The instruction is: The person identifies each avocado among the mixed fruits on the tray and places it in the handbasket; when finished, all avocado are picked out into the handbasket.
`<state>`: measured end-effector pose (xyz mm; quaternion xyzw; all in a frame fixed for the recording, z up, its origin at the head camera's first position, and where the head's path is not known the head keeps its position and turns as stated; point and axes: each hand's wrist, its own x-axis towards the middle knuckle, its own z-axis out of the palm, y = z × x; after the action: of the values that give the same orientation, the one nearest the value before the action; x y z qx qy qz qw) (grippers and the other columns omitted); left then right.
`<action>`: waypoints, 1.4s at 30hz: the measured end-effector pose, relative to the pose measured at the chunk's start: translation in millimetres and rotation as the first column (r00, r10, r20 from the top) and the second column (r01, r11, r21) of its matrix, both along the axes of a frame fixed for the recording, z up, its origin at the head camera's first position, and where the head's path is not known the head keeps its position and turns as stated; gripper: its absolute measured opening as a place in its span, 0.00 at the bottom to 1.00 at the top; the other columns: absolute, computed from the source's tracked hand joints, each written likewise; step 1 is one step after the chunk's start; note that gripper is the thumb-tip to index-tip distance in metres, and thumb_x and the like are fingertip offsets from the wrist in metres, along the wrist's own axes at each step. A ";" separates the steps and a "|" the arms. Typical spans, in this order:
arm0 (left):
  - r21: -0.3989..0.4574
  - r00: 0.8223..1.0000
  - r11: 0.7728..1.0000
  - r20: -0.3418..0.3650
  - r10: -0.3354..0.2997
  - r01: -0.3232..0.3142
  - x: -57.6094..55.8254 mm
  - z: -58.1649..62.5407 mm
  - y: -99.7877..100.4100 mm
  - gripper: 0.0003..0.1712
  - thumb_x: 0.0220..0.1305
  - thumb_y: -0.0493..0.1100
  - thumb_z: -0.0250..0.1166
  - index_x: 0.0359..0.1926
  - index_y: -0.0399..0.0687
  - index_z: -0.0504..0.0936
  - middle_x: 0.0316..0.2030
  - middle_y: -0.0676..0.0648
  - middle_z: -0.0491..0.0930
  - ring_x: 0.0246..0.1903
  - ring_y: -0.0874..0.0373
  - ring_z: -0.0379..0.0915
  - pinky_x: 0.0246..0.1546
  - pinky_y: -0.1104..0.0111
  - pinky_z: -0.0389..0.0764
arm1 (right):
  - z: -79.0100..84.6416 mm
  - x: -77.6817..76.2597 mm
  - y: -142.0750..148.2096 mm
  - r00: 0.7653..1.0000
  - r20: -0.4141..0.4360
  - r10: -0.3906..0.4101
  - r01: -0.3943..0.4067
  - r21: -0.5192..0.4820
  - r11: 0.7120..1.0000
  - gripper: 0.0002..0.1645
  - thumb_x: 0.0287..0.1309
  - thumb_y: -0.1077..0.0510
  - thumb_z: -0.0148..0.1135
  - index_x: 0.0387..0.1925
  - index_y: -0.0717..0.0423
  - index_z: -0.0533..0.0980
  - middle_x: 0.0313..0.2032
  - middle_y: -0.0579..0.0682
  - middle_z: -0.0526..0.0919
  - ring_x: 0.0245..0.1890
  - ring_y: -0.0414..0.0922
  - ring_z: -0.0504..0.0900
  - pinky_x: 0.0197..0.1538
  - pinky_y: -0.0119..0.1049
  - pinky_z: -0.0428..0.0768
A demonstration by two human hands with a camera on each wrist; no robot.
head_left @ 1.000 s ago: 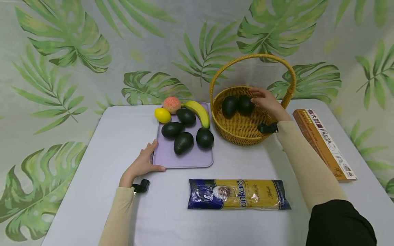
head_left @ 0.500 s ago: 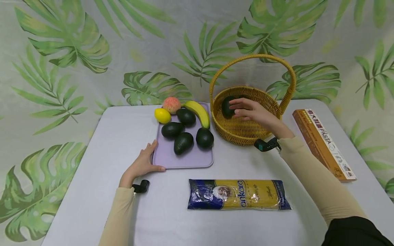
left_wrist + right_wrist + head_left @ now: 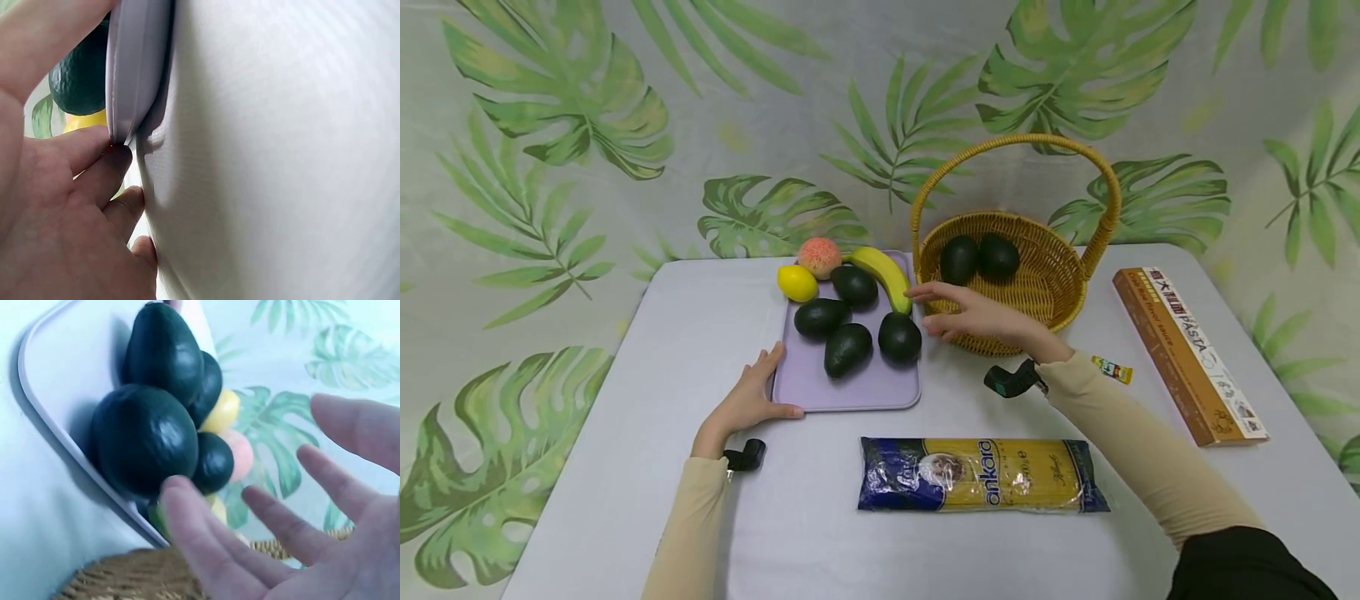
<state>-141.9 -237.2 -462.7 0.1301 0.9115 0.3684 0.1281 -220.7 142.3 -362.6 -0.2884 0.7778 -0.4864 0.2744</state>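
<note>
Across the white table (image 3: 790, 525), head view: purple tray (image 3: 801, 379) lies left of the wicker basket (image 3: 1048, 279), whose handle stands upright.
Tray contents: four avocados (image 3: 848, 350); banana (image 3: 883, 271) at the far right side; lemon (image 3: 797, 283) and peach (image 3: 820, 257) at the far left corner.
Basket contents: two avocados (image 3: 998, 257), side by side toward the left.
Left hand (image 3: 747, 402): at the tray's near left corner; thumb at the near edge, fingers reaching along the left edge.
Right hand (image 3: 973, 318): over the basket's near left rim, directed at the tray; fingers spread, slightly bent, near the banana and the tray's rightmost avocado (image 3: 900, 338).
Packages: blue-and-yellow pasta packet (image 3: 977, 473) flat in front; orange-and-white pasta box (image 3: 1191, 358) at right; small sachet (image 3: 1112, 369) just beside the right sleeve (image 3: 1142, 450).
Tray edge, left wrist view: fingers extended and spaced, touching the rim and table; one avocado shows beyond.
Avocado cluster, right wrist view: fingers apart, uncurled; one fingertip overlaps the nearest avocado, contact cannot be determined. Basket rim runs below.
</note>
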 end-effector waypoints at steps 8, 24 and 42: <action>-0.004 1.000 1.000 0.009 0.003 -0.003 -0.4 -1.6 -0.1 0.68 0.46 0.55 0.77 0.74 0.35 0.41 0.73 0.36 0.39 0.71 0.40 0.27 0.68 0.46 0.30 | -9.7 3.7 -26.1 0.987 -0.121 0.106 -0.090 0.132 0.987 0.36 0.67 0.55 0.56 0.71 0.56 0.57 0.69 0.60 0.56 0.63 0.57 0.62 0.62 0.55 0.65; -0.008 1.000 1.000 0.014 0.008 -0.008 -0.9 0.6 1.8 0.68 0.46 0.53 0.77 0.74 0.35 0.40 0.73 0.36 0.39 0.72 0.40 0.27 0.68 0.47 0.30 | -34.1 -3.0 -60.4 0.970 -0.242 0.014 0.094 0.427 0.899 0.31 0.64 0.51 0.59 0.67 0.47 0.66 0.67 0.65 0.56 0.63 0.60 0.62 0.62 0.55 0.63; 0.002 1.000 1.000 0.000 0.003 -0.003 -0.4 -2.2 -0.3 0.68 0.46 0.53 0.77 0.74 0.35 0.41 0.73 0.35 0.39 0.71 0.39 0.27 0.67 0.45 0.30 | -20.0 6.0 -39.7 0.952 -0.307 0.007 0.036 0.136 0.990 0.27 0.60 0.57 0.63 0.62 0.52 0.72 0.63 0.60 0.64 0.63 0.56 0.62 0.61 0.56 0.65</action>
<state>-142.3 -237.5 -465.0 0.1287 0.9114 0.3694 0.1274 -214.7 102.6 -382.6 -0.3348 0.8453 -0.3818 0.1661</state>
